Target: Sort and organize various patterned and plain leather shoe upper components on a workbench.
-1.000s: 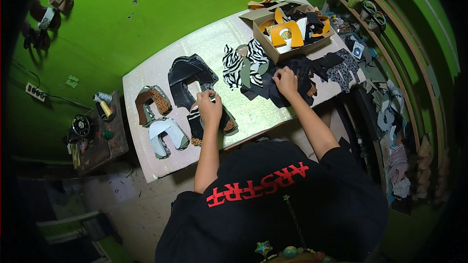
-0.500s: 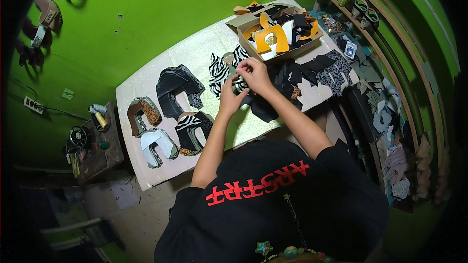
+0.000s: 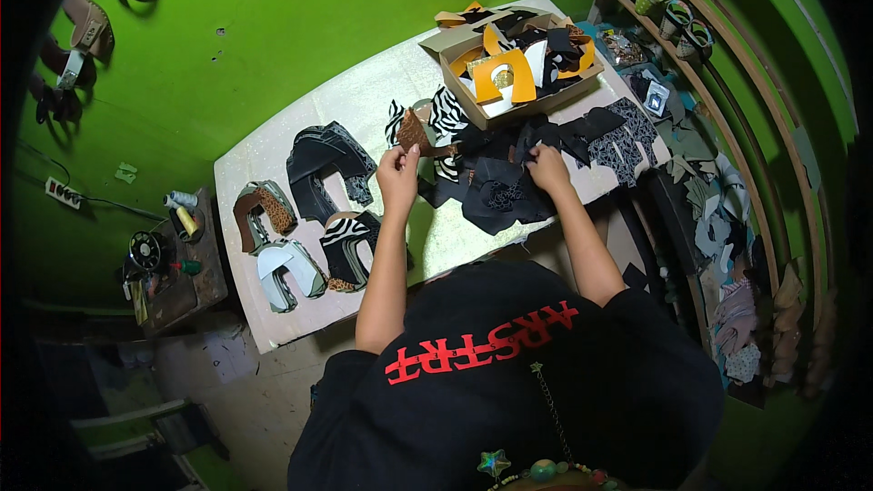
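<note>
Fingers pinched, my left hand (image 3: 397, 184) holds a brown cut piece (image 3: 412, 130) upright over the table. Behind that piece lie zebra-print cut pieces (image 3: 446, 111), partly covered. My right hand (image 3: 551, 169) is to the right with its fingers closed at a loose pile of black cut pieces (image 3: 502, 193); what is between its fingertips is too small to make out. On the left of the table are stacks of U-shaped pieces: a black stack (image 3: 329, 164), a leopard-print stack (image 3: 264, 211), a pale blue stack (image 3: 289, 273) and a zebra-topped stack (image 3: 349, 241).
A cardboard box (image 3: 518, 109) full of yellow, white and black offcuts stands at the table's far right. Patterned dark pieces (image 3: 618, 141) lie near the right edge. A shelf rack (image 3: 718, 73) curves along the right; a small bench (image 3: 186, 282) with thread spools stands left.
My hands have parted: the left has drawn slightly left and now shows the brown piece, while the right has moved right to the black pile. More black pieces are exposed.
</note>
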A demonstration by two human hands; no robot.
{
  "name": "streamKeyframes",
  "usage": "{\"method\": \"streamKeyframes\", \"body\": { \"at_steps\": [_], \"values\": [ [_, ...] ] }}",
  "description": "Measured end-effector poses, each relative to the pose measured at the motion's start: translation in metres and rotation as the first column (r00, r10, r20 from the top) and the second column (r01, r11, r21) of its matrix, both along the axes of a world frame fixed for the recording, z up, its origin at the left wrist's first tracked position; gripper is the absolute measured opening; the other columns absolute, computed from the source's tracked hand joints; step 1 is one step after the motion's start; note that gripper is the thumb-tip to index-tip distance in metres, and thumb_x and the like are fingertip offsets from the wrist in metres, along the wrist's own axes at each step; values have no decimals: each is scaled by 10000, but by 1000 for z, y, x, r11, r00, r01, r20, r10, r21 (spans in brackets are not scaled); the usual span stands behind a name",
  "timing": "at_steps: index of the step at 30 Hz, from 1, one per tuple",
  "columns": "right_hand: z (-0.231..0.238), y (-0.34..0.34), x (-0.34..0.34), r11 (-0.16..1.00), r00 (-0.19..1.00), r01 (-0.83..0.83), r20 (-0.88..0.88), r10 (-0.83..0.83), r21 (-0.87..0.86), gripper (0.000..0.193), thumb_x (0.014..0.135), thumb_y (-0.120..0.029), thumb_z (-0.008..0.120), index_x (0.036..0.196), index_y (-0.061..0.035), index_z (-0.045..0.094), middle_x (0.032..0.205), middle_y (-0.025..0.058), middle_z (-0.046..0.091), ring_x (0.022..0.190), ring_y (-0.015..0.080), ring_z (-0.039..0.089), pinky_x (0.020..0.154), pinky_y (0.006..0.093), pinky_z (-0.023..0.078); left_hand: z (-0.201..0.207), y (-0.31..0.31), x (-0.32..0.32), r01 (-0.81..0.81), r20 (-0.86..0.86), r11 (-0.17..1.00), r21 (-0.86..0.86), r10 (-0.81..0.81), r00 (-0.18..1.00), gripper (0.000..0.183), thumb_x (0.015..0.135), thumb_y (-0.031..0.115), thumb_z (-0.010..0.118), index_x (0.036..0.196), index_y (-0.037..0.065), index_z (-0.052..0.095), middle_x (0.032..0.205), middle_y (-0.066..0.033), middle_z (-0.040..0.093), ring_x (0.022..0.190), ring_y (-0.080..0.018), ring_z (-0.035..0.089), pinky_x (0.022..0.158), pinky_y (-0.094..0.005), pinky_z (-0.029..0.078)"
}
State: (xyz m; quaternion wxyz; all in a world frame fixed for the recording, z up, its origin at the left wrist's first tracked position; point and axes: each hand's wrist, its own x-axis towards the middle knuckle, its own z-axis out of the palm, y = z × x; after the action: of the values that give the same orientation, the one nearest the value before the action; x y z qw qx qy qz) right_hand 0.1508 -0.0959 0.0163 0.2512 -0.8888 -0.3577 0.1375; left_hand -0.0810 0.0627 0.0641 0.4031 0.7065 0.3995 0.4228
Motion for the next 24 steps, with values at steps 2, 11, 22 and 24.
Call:
{"method": "streamKeyframes", "body": {
  "at_steps": [2,11,22,24],
  "values": [
    [4,-13,-1,967,989,124,107,-102,-223,348,687,-144,685,997,-42,564,1032,194,540,952,326,543,812,402,448,5,2,-1,-43,18,997,61,42,999,304,818,231,607,670,-9,493,607,20,410,584,-62,370,515,-224,314],
    [-30,-36,15,988,996,85,-10,-85,128,320,552,-65,771,783,-8,558,710,141,610,688,268,609,626,356,466,35,5,-1,62,269,982,-176,-12,963,182,878,182,530,834,10,573,748,25,548,655,-28,450,586,-188,365],
    [14,-40,29,948,987,159,-25,-158,275,206,608,-125,744,679,-3,594,637,150,604,591,287,601,552,354,463,26,4,-1,68,404,970,-235,34,914,208,886,177,517,763,9,522,631,35,494,558,-8,366,498,-185,296],
    [18,-40,33,918,969,239,-19,-246,317,218,625,-148,738,680,-3,584,639,147,606,600,295,603,553,362,462,24,8,-10,78,414,971,-228,24,910,194,897,177,497,812,4,519,684,13,531,577,-12,409,518,-182,328]
  ]
}}
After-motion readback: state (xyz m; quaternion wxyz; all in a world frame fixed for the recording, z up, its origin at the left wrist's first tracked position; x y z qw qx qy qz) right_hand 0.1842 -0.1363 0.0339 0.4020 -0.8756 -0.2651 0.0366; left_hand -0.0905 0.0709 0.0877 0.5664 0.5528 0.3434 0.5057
